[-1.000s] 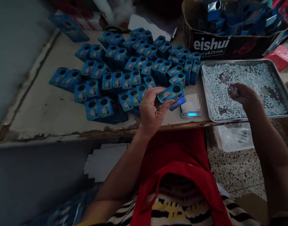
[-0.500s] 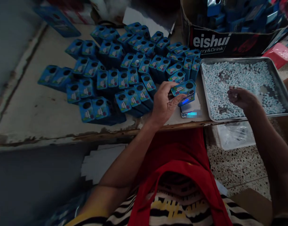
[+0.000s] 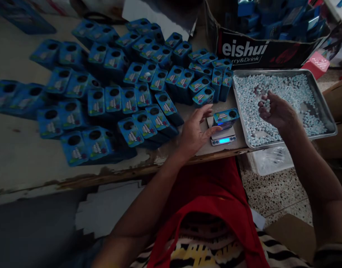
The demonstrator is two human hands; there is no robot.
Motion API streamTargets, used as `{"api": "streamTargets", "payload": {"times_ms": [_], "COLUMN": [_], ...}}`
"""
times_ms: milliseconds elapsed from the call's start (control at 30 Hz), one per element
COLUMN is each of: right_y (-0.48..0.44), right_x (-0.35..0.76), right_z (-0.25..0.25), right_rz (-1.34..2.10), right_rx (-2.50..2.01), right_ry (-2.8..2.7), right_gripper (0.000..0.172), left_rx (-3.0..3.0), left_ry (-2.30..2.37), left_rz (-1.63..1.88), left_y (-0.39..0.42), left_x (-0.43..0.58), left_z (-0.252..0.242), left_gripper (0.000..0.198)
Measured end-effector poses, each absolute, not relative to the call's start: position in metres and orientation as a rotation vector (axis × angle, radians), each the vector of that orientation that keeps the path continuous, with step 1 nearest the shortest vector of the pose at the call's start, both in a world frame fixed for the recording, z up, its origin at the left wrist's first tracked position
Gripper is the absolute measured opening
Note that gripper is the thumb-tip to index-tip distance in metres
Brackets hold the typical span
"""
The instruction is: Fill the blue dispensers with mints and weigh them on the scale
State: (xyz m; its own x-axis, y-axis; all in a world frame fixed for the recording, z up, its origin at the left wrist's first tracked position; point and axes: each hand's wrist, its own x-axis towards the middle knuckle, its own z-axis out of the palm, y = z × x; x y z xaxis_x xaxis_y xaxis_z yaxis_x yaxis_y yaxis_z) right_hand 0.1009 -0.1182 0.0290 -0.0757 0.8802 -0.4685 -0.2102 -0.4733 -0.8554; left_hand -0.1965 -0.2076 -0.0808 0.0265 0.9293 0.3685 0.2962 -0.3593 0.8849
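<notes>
Blue container: carried by the small scale (image 3: 231, 134) near the front edge of the worktop (image 3: 20, 156); the blue container (image 3: 225, 118) is set with its printed top upward, the dark round opening toward its right end.
Left hand: the left hand (image 3: 196, 130) is held over the worktop's front edge, at the left of the scale; its thumb and fingers are spread apart, with the gap turned toward the blue container.
Container to fingers: the container is placed just right of the fingertips; its lower left front is overlapped by the thumb, though whether it is touched cannot be told.
Scale display: lit blue, faced toward the front edge; its figures cannot be read.
Right hand: the right hand (image 3: 281, 111) is held over the middle of the metal tray (image 3: 324, 106), its fingers loosely curled; whether anything is pinched by them cannot be told.
Pale pieces: spread across the tray floor, the pale pieces (image 3: 299, 87) are parted by bare patches.
Tray: placed just right of the scale, with its left rim beside the container.
Standing containers: many matching blue containers (image 3: 113, 106) are grouped in uneven rows left of the scale, their openings turned up.
Carton: behind the tray's back rim, more blue boxes (image 3: 274, 22) are held in a dark carton (image 3: 282, 54).
</notes>
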Motion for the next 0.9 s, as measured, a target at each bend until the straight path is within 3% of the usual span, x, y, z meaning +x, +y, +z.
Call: {"api": "streamTargets", "payload": {"times_ms": [367,600,733,900], "right_y": [-0.118,-0.134,-0.135,-0.132], "right_x": [0.120,0.125,0.129,0.128], "right_z": [0.000,-0.019,-0.024,-0.017], "right_rz": [1.586,1.721,1.676,1.735], "right_rx": [-1.452,-1.617,-1.596,-1.539], "right_ry": [-0.761,-0.619,-0.747,-0.695], "right_gripper": [0.027,0.019,0.030,0.028], "left_rx": [1.486,1.471,1.452,1.422], "left_ry": [1.440,1.355,1.373,1.369], "left_rz": [1.426,1.395,1.366,1.352], "left_y": [-0.246,-0.252,-0.251,-0.249], "left_x": [-0.234,-0.226,-0.222,-0.218], "left_z": [-0.085,-0.079,-0.090,-0.100], "left_gripper": [0.049,0.051,0.051,0.050]}}
